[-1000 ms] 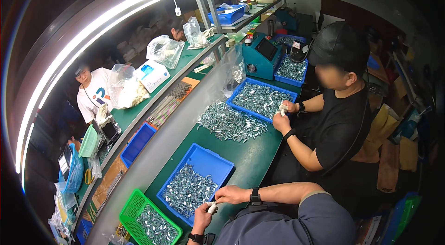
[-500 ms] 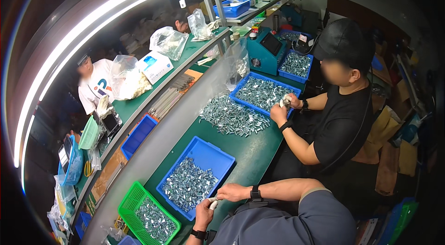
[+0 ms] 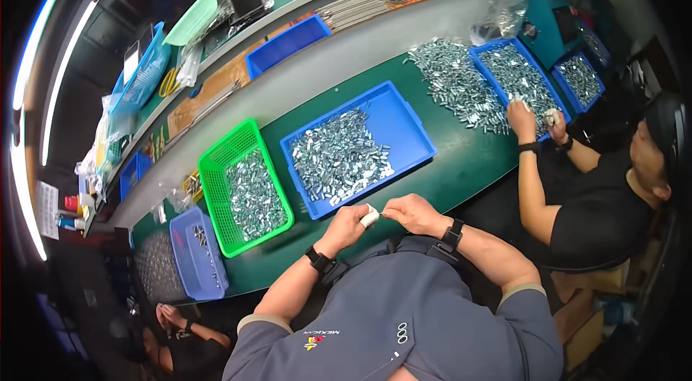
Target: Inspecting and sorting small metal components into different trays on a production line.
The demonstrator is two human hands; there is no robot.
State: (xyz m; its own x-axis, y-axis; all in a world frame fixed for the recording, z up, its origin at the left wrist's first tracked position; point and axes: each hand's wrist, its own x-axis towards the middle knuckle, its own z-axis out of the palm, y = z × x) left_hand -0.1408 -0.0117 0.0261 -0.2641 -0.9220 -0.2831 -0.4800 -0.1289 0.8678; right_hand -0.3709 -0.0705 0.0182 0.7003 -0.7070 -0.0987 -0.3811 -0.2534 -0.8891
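Note:
My left hand (image 3: 348,227) and my right hand (image 3: 409,213) meet fingertip to fingertip just in front of the near edge of a blue tray (image 3: 414,129). One left finger wears a white wrap (image 3: 369,218). Both hands pinch a small metal part between them, mostly hidden by the fingers. The tray holds a heap of small silvery metal parts (image 3: 337,157). Both wrists carry dark bands.
A green basket (image 3: 216,157) of the same parts stands left of the tray, with a small blue basket (image 3: 189,266) further left. A co-worker's hands (image 3: 532,120) work at a loose pile (image 3: 454,82) and more blue trays (image 3: 519,74). Another person's hands (image 3: 171,317) show at the lower left.
The view has swung down and left over the bench. My hands stay together in front of the blue tray, and the co-worker keeps both hands at the far tray.

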